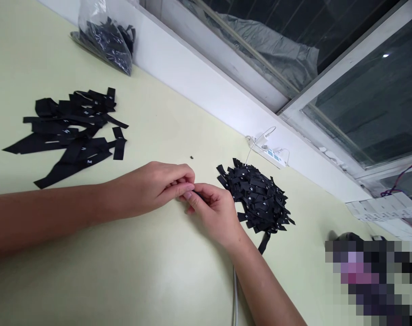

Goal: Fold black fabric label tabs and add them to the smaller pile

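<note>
My left hand and my right hand meet fingertip to fingertip over the table. Both are closed in a pinch on a small black strip, mostly hidden by the fingers. Just right of my right hand lies a dense heap of short black strips with small white marks. Beyond my left forearm, longer black strips, some with white letters, are spread in a loose pile.
A clear plastic bag with black pieces lies at the back left. A white power strip with cables stands by the wall. A tiny dark bit lies beyond my hands. Grey cables run below my right forearm. A blurred area is at right.
</note>
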Available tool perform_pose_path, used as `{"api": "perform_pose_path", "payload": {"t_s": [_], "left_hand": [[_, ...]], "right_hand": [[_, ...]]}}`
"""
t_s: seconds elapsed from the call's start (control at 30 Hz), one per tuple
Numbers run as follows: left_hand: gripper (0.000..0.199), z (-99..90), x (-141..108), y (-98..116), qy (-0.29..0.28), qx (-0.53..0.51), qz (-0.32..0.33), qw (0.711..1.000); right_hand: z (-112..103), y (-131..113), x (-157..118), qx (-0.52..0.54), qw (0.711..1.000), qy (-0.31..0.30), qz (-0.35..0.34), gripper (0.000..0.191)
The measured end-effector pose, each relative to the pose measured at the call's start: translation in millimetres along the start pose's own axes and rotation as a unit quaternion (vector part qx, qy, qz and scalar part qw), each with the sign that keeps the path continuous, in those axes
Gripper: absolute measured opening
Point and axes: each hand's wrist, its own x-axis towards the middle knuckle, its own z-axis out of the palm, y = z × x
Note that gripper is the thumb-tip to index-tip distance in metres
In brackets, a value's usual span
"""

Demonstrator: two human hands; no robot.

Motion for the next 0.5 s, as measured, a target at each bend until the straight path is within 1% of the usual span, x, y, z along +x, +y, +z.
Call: {"api": "perform_pose_path", "payload": {"t_s": [0.1,0.17,0.2,0.27,0.37,0.5], "left_hand": [[0.023,-0.8,3,-4,-0.023,-0.074,-0.061,0.995],[0.024,-1.2,4,-8,-0.041,-0.099,-0.087,0.990],[0.025,-1.3,5,-10,-0.039,-0.098,-0.094,0.990],[0.024,-1.5,5,-12,-0.015,-0.076,-0.099,0.992],[0.021,-3.0,6,-13,0.001,-0.010,-0.076,0.997],[0.021,-6.9,5,-11,-0.010,0.074,0.004,0.997]], "right_hand": [[-3,-2,-1,0.000,1.000,0.017,-0.001,0.024],[-6,-2,0,0.001,1.000,0.030,0.001,0.022],[-7,-2,0,0.002,0.999,0.037,0.003,0.021],[-10,-2,1,-0.002,0.999,0.047,0.007,0.020],[-11,-2,1,-0.018,0.999,0.048,0.007,0.019],[-11,-3,0,-0.030,0.998,0.056,0.006,0.018]]}}
